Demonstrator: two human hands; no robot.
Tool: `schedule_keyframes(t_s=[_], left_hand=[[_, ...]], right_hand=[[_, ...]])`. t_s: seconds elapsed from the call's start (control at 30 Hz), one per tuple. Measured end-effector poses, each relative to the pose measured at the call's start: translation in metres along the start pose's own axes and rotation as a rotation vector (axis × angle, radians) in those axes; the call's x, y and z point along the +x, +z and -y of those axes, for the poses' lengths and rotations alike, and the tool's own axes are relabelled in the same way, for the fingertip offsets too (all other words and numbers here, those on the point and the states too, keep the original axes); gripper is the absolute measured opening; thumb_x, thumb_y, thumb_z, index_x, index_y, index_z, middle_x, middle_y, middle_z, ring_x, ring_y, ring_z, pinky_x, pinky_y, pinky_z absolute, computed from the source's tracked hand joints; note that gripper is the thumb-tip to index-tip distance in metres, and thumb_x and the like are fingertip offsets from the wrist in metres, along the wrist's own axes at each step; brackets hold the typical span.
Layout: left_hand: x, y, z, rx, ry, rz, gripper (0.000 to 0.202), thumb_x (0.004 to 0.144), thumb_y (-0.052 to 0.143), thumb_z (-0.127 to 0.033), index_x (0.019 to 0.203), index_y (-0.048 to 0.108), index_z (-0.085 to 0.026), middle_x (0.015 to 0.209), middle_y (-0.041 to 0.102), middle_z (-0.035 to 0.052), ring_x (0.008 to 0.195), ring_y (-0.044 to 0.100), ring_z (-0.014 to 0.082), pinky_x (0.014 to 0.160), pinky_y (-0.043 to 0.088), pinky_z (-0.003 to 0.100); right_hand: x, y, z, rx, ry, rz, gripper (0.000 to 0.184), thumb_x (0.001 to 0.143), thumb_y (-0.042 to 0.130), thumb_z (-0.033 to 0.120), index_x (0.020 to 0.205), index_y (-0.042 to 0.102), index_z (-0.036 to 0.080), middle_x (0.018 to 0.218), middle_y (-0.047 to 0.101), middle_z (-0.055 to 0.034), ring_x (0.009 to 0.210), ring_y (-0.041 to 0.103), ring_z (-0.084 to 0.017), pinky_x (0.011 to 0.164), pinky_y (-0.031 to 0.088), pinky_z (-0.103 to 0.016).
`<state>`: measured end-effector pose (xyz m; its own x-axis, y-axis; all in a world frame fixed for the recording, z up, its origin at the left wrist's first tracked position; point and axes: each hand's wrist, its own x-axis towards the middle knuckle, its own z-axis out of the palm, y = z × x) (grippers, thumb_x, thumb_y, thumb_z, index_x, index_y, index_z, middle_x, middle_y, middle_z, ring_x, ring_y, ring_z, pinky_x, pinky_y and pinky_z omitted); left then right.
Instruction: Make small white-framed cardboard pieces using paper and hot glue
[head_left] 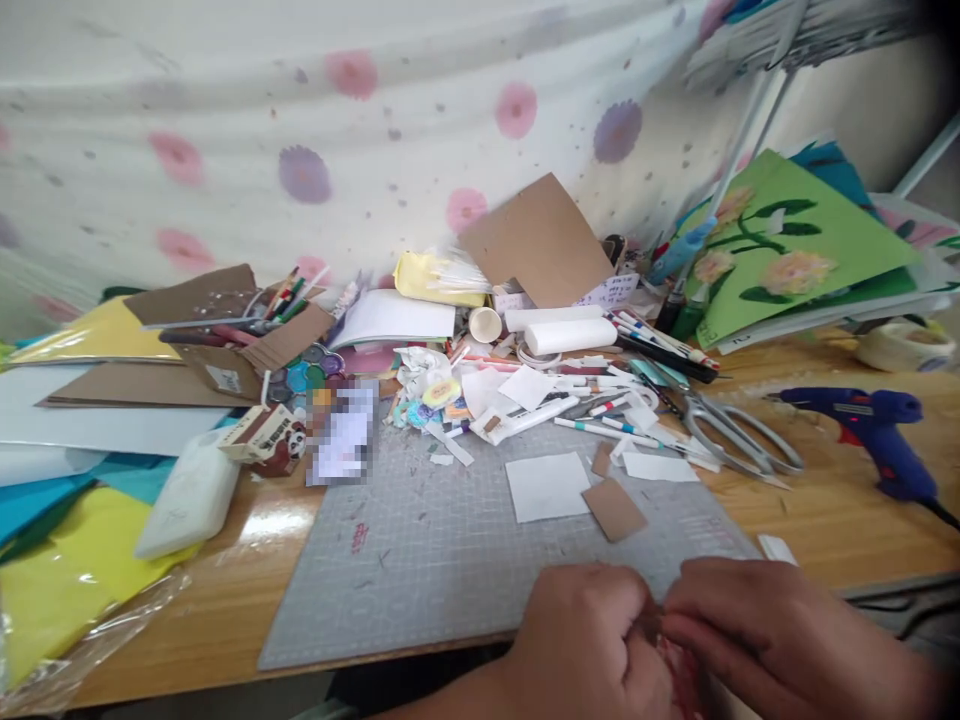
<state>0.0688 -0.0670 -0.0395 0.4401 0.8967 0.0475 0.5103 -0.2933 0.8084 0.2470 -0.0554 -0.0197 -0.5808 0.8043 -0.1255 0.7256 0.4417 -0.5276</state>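
My left hand [581, 640] and my right hand [780, 635] meet at the near edge of the grey cutting mat [420, 560]. Both have their fingers curled and pinched together around a small reddish thing [679, 665] that I cannot make out; it is blurred and mostly covered. Just beyond the hands lie a white paper square [546, 486] and a small brown cardboard piece [614, 508] on the mat.
Scissors [739, 435] and a blue glue gun [877, 430] lie to the right on the wooden table [840, 520]. Pens, paper scraps, a paint palette [307, 372] and cardboard pile up at the back. Coloured paper sheets [67, 570] and a white plastic case [191, 495] sit left.
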Motion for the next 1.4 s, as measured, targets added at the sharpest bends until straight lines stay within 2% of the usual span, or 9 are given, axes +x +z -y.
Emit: schedule_keyframes(t_s=[0.23,0.43,0.53,0.67,0.8,0.9,1.03,1.2,1.4], left_hand=[[0.002,-0.005,-0.004,-0.004,0.011,0.073,0.008,0.065,0.043,-0.012,0.066,0.045,-0.019,0.061,0.045,-0.0003,0.059,0.041,0.0145,0.055,0.029,0.028],[0.011,-0.027,-0.009,-0.255,-0.225,0.189,0.017,0.07,0.037,-0.01,0.062,0.048,-0.019,0.058,0.048,-0.0034,0.057,0.043,0.0113,0.053,0.032,0.024],[0.014,-0.038,-0.003,-0.378,-0.355,0.127,0.021,0.064,0.037,-0.007,0.069,0.053,-0.019,0.051,0.045,-0.0064,0.048,0.038,0.0088,0.048,0.029,0.022],[0.012,-0.043,0.002,-0.556,-0.391,0.086,0.027,0.065,0.038,-0.007,0.084,0.055,-0.017,0.058,0.053,-0.0064,0.045,0.041,0.0071,0.046,0.032,0.021],[0.01,-0.038,-0.004,-0.74,-0.279,0.12,0.017,0.073,0.057,-0.02,0.09,0.056,-0.016,0.075,0.057,-0.0027,0.063,0.051,0.0092,0.058,0.04,0.022],[0.011,-0.031,-0.009,-0.735,-0.291,0.097,0.016,0.078,0.058,-0.031,0.079,0.055,-0.015,0.064,0.054,-0.004,0.055,0.048,0.0076,0.054,0.038,0.022],[0.011,-0.023,-0.013,-0.716,-0.359,0.019,0.013,0.078,0.054,-0.026,0.07,0.05,-0.017,0.051,0.048,-0.0073,0.044,0.041,0.006,0.046,0.033,0.02],[0.01,-0.026,-0.013,-0.768,-0.349,0.023,0.009,0.075,0.053,-0.022,0.069,0.05,-0.016,0.05,0.05,-0.0069,0.043,0.042,0.0054,0.044,0.033,0.019],[0.013,-0.031,-0.011,-0.971,-0.383,-0.038,0.01,0.07,0.06,-0.022,0.068,0.054,-0.014,0.049,0.055,-0.0038,0.039,0.046,0.0061,0.041,0.036,0.019]], right_hand=[[0.002,-0.016,0.01,0.038,0.07,0.065,0.038,0.092,0.04,0.04,0.068,0.063,0.021,0.065,0.065,-0.0016,0.058,0.057,-0.014,0.052,0.036,-0.023],[0.01,-0.034,0.006,0.138,0.074,0.002,0.029,0.087,0.051,0.032,0.064,0.064,0.02,0.059,0.061,0.0017,0.055,0.053,-0.011,0.051,0.035,-0.022],[0.009,-0.046,-0.001,0.182,0.109,-0.072,0.034,0.087,0.049,0.039,0.062,0.062,0.019,0.055,0.056,0.0016,0.053,0.048,-0.011,0.048,0.033,-0.023],[0.008,-0.057,-0.006,0.266,0.111,-0.069,0.033,0.087,0.048,0.039,0.067,0.062,0.018,0.061,0.055,0.0012,0.058,0.049,-0.012,0.052,0.036,-0.023],[0.01,-0.056,0.0,0.288,0.121,-0.045,0.031,0.087,0.047,0.037,0.067,0.061,0.017,0.06,0.051,0.0028,0.057,0.045,-0.011,0.052,0.035,-0.022],[0.011,-0.05,0.008,0.268,0.129,-0.043,0.032,0.087,0.046,0.037,0.065,0.06,0.016,0.057,0.048,0.0032,0.056,0.043,-0.011,0.05,0.033,-0.022],[0.009,-0.043,0.015,0.171,0.074,-0.039,0.033,0.09,0.044,0.035,0.068,0.06,0.016,0.061,0.054,0.0015,0.058,0.048,-0.012,0.052,0.034,-0.022],[0.007,-0.037,0.016,0.063,-0.038,-0.071,0.035,0.094,0.041,0.033,0.067,0.057,0.017,0.065,0.059,0.0,0.06,0.052,-0.011,0.056,0.036,-0.022],[0.014,-0.034,0.018,0.072,0.007,-0.155,0.037,0.093,0.04,0.033,0.062,0.055,0.018,0.06,0.055,0.0001,0.057,0.051,-0.012,0.054,0.036,-0.023]])
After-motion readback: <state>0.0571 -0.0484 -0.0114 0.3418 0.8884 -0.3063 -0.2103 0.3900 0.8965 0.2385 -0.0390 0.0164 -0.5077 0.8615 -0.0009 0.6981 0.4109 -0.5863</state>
